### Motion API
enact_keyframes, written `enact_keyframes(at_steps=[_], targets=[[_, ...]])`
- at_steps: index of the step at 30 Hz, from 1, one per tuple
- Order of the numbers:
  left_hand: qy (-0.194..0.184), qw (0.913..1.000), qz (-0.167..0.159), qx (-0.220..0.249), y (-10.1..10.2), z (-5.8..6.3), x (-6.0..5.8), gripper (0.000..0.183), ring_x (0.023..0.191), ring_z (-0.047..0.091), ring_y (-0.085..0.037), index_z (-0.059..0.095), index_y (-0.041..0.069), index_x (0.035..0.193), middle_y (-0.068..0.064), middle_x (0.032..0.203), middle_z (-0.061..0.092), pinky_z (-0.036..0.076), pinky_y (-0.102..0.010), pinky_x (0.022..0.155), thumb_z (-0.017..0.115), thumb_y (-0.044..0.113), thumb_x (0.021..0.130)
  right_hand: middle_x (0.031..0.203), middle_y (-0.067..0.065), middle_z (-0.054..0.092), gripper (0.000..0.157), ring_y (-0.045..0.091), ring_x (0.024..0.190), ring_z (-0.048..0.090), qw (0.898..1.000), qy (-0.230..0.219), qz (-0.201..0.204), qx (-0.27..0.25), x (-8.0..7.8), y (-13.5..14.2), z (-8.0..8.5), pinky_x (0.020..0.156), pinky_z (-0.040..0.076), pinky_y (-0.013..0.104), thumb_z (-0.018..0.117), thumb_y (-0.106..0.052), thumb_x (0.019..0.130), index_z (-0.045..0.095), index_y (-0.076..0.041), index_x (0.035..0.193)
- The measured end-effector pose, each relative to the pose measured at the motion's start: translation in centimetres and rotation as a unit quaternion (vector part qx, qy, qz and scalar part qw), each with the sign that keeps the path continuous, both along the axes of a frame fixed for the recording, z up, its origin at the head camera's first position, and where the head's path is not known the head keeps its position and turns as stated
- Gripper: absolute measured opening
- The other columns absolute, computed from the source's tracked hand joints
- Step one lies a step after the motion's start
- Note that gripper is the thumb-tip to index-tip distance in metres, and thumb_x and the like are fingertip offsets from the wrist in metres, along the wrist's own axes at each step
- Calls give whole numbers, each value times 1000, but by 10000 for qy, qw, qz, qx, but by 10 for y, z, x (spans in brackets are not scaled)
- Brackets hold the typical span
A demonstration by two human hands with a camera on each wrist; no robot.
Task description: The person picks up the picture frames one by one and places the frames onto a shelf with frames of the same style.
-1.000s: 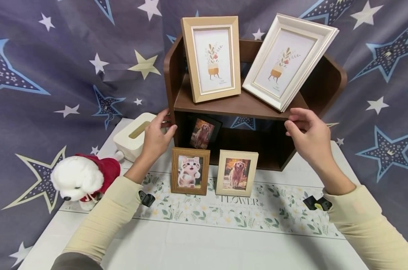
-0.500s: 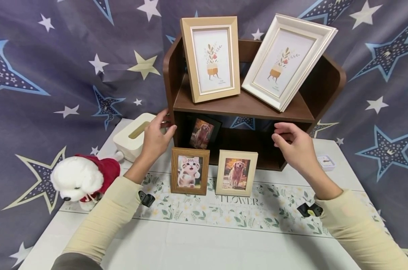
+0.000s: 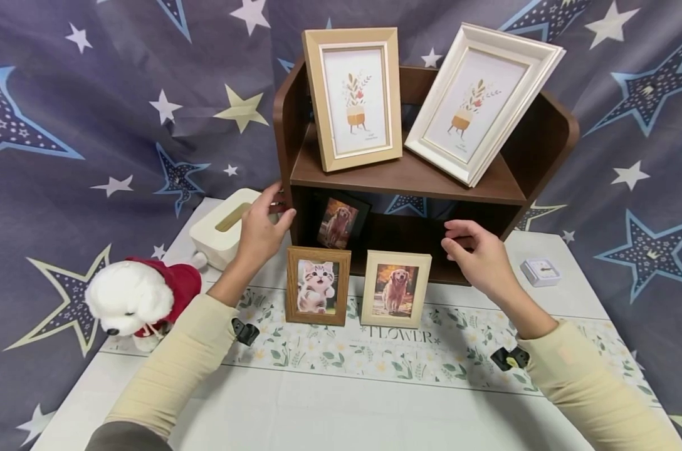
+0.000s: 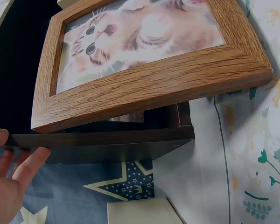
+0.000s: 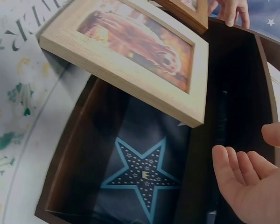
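Observation:
My left hand (image 3: 262, 228) grips the left side panel of a dark brown wooden shelf (image 3: 409, 175), thumb at the front edge and fingers on the outer face. In the left wrist view the fingers (image 4: 30, 168) touch that panel. My right hand (image 3: 476, 254), loosely bent and holding nothing, hovers before the lower compartment's right part. On the table before the shelf stand a brown frame (image 3: 291, 288) with a kitten picture and a pale wood frame (image 3: 425, 291) with a dog picture. A dark frame (image 3: 341, 222) leans inside the lower compartment, its left part in shadow.
A tan frame (image 3: 317, 100) and a tilted white frame (image 3: 490, 106) stand on the upper board. To the left are a cream tissue box (image 3: 211, 235) and a white plush dog (image 3: 129, 291) in red. A small clock (image 3: 540, 272) lies to the right on the white table (image 3: 330, 407).
My right hand has left the shelf's right side and moved left and down, in front of the lower compartment, uncovering the clock. The left hand and the frames have stayed put.

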State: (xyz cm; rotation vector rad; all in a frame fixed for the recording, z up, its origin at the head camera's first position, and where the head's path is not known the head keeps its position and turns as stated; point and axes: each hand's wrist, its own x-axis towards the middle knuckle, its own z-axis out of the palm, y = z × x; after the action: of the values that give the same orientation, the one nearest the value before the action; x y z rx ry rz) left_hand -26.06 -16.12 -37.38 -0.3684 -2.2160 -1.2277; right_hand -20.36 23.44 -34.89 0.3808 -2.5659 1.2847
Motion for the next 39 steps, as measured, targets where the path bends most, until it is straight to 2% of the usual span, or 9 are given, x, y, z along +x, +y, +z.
enact_keyframes(at_steps=[6,9,16,22,30,39], targets=[[-35,10000,-5,13,1,0,0,54,102,72,-39,56,-3,144,-24,121,69,55,-56,89,73,0,92,115,18,67,31,26,92,71,9993,-293,57,232,-1,-1,-13,72,56,18,66,-11,102,64,1,130],[-35,10000,1,-3,1,1,0,55,102,73,-38,56,-3,144,-24,121,69,56,-54,90,73,1,93,119,18,67,32,31,95,71,9985,-467,56,281,-2,-1,-18,72,56,19,66,-13,102,64,-1,132],[-3,10000,32,-9,1,1,0,55,102,73,-38,56,-2,143,-23,122,70,55,-53,91,74,0,91,119,18,66,34,32,97,70,9965,-789,110,270,-3,-4,-31,73,57,23,66,-11,102,63,0,133],[19,10000,35,-17,1,1,0,54,102,73,-38,57,-3,143,-24,121,70,55,-53,91,74,0,91,120,19,65,34,33,101,69,9953,-946,199,61,-2,-6,-39,75,59,27,65,-6,102,62,1,134],[18,10000,41,-30,0,1,0,53,102,73,-38,56,-3,143,-24,121,70,56,-52,90,73,1,93,119,21,63,31,33,104,67,9918,-1194,234,-381,-5,-8,-48,81,61,35,63,-2,102,61,5,132],[32,10000,27,-21,0,0,0,53,102,73,-38,57,-2,143,-24,120,69,56,-52,90,73,2,93,112,21,62,27,25,97,67,9841,-1469,384,-917,-8,-6,-61,77,62,33,61,1,102,61,6,129]])
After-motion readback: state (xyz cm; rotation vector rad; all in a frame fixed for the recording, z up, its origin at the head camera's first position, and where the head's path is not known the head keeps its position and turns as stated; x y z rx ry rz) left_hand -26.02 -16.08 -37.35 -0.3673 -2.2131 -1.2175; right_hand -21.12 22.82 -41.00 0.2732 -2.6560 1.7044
